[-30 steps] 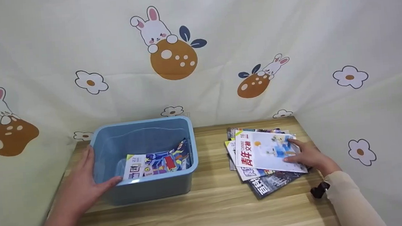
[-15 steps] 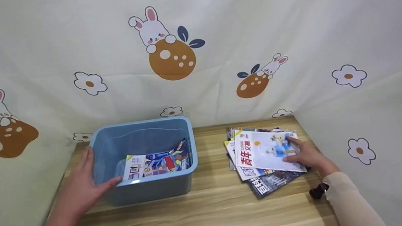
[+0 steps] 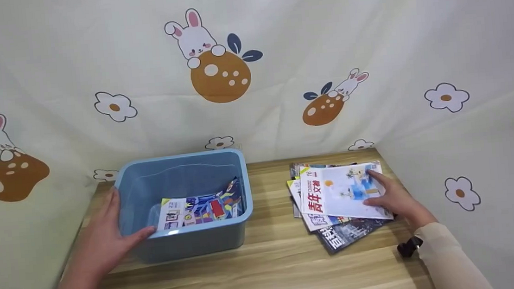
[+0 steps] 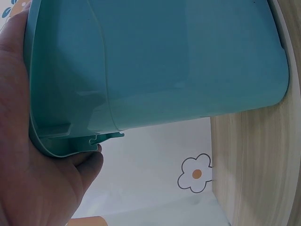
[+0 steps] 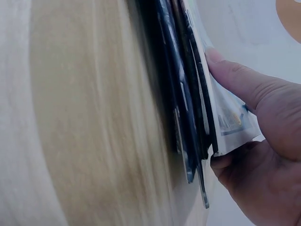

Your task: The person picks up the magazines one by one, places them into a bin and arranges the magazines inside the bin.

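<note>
A blue plastic bin point(image 3: 191, 245) stands on the left of the wooden table, and a colourful magazine point(image 3: 197, 210) lies inside it. My left hand point(image 3: 104, 237) grips the bin's near left corner, fingers along the left wall and thumb on the front rim. In the left wrist view the thumb point(image 4: 89, 162) tucks under the rim of the bin point(image 4: 164, 61). To the right lies a fanned stack of magazines point(image 3: 346, 234). My right hand point(image 3: 389, 198) pinches the right edge of the top white magazine point(image 3: 335, 193). The right wrist view shows that cover point(image 5: 225, 113) raised off the stack point(image 5: 183, 117).
A cloth backdrop printed with rabbits and flowers point(image 3: 220, 73) closes in the back and both sides of the table. Bare wooden tabletop point(image 3: 273, 273) runs between the bin and the stack and along the near edge. A black strap piece point(image 3: 408, 246) sits at my right wrist.
The top magazine's right edge has swung slightly away from me under my right hand. The left hand and the bin have stayed still.
</note>
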### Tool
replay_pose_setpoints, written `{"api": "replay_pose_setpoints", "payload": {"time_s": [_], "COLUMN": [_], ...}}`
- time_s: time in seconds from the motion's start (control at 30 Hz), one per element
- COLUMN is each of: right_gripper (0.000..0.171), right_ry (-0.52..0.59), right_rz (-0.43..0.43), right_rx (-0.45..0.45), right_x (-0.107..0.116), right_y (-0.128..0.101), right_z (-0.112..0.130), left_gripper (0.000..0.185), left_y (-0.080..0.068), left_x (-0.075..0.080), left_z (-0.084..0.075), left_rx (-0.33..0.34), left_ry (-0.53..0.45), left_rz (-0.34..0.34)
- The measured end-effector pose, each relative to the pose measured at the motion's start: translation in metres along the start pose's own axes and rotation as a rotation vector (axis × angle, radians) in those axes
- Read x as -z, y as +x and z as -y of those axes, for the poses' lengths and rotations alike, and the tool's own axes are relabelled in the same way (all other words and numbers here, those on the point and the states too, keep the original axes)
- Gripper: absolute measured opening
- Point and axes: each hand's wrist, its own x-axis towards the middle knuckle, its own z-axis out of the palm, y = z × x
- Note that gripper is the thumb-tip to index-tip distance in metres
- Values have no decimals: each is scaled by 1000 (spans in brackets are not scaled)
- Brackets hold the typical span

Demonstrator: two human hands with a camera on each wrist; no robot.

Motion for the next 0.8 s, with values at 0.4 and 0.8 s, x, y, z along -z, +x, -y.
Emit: {"api": "replay_pose_setpoints", "payload": {"time_s": [0.4, 0.8], "right_gripper": [99, 98], "right_ry": [-8, 235], "right_rz": [-21, 48], "right_rx": [-6, -47], "right_x": [5, 12], "right_y": [-4, -8], "right_z": [7, 6], "left_gripper": [140, 139], "left_y": [-2, 0], "left_x": [1, 1], "left_z": [-2, 0], "left_rx": [19, 2], "left_ry": [10, 6], "left_rz": [20, 13]}}
